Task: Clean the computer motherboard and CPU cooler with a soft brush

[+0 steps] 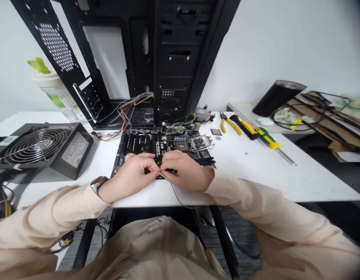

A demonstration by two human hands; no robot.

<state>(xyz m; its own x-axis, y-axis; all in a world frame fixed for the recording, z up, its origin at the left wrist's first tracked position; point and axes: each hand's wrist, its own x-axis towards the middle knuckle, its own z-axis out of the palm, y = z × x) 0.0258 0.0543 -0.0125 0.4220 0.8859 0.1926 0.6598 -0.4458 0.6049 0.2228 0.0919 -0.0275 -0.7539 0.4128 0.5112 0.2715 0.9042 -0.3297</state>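
Cable [173, 187], one, two hands [133, 175] pinching, one motherboard [141, 143]

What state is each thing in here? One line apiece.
Left hand: pinched at the wire
Right hand: pinched at the wire
Wire: slack below the fingertips
Motherboard: flat, partly covered by the hands
Case: side open
Power supply: outside the case
Pliers: handles spread
Screwdriver: lying down
Bottle: lid on

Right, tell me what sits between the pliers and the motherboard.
Between the pliers and motherboard, the head view shows a square chip and a small round piece.
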